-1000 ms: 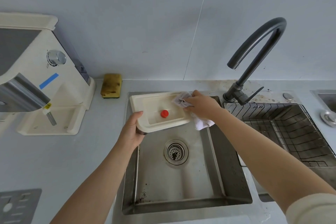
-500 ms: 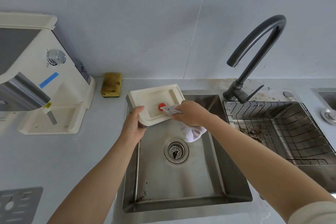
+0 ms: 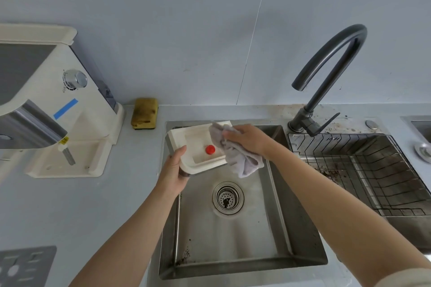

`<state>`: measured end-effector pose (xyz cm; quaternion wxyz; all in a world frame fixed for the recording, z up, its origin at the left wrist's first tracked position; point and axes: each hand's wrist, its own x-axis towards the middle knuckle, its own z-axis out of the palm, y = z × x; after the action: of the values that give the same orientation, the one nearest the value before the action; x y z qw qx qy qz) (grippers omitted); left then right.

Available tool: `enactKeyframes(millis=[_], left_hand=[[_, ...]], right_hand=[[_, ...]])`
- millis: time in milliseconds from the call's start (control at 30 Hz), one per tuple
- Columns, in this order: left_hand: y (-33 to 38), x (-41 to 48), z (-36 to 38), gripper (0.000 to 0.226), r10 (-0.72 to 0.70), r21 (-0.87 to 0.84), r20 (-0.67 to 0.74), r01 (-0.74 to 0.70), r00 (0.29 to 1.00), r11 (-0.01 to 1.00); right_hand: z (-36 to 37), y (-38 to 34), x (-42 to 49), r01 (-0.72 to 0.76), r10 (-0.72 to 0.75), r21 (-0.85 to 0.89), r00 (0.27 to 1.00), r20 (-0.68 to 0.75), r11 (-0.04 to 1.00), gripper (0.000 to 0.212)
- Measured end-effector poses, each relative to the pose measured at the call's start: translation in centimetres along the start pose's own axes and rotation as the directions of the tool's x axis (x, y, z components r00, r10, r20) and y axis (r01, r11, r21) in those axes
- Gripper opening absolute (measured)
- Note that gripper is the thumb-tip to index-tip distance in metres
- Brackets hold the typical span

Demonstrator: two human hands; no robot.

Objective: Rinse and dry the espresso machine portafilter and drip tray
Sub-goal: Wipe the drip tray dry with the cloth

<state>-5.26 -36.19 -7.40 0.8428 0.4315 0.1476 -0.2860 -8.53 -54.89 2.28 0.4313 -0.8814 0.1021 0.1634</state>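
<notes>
A cream drip tray (image 3: 195, 144) with a red float (image 3: 210, 149) in its well hangs tilted over the back left of the sink (image 3: 275, 228). My left hand (image 3: 174, 171) grips the tray's near left corner. My right hand (image 3: 248, 139) holds a pale grey cloth (image 3: 240, 161) against the tray's right side; the cloth hangs down past the tray's edge. The cream espresso machine (image 3: 46, 105) stands at the left on the counter, its tray bay bare. No portafilter is in view.
A yellow sponge (image 3: 144, 113) lies against the wall behind the sink. The dark curved faucet (image 3: 326, 72) rises at the right. A wire drying rack (image 3: 363, 170) sits in the right basin. A grey perforated plate (image 3: 25, 265) lies at the near left.
My right hand wiped with the cloth from the tray's far right to its middle and has moved back to the far right side. The tray turned slightly in my left hand.
</notes>
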Motion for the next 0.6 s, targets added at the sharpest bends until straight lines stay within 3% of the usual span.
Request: enactKeyframes(millis=[133,233,300,367,500,600], left_hand=[[-0.4,-0.1,0.5,0.078,-0.022,0.035,0.061,0.020,0.998,0.999],[-0.8,-0.1,1.3,0.056,-0.025,0.055,0.116,0.018,0.993,0.998],[-1.1,-0.2,1.7,0.049,-0.053,0.048,0.117,0.048,0.992,0.998],[-1.2,-0.3,1.7,0.051,-0.069,0.053,0.135,0.062,0.988,0.997],[-0.6,-0.6,1.3,0.081,-0.081,0.091,0.143,0.068,0.986,0.994],[-0.1,-0.5,0.9,0.061,-0.084,0.110,0.129,0.070,0.988,0.992]], right_hand=[[-1.1,0.5,1.3,-0.064,0.056,-0.069,0.992,-0.115,0.996,0.032],[-0.4,1.2,2.3,-0.144,0.110,-0.247,0.983,-0.150,0.958,0.036],[0.5,1.1,2.5,-0.182,0.136,-0.276,0.975,-0.178,0.944,0.038],[1.4,0.7,2.7,-0.204,0.153,-0.304,0.971,-0.183,0.931,0.039],[2.9,0.0,2.6,-0.185,0.151,-0.227,0.975,-0.162,0.956,0.038],[3.9,-0.5,2.7,-0.106,0.081,-0.256,0.991,-0.105,0.961,0.038]])
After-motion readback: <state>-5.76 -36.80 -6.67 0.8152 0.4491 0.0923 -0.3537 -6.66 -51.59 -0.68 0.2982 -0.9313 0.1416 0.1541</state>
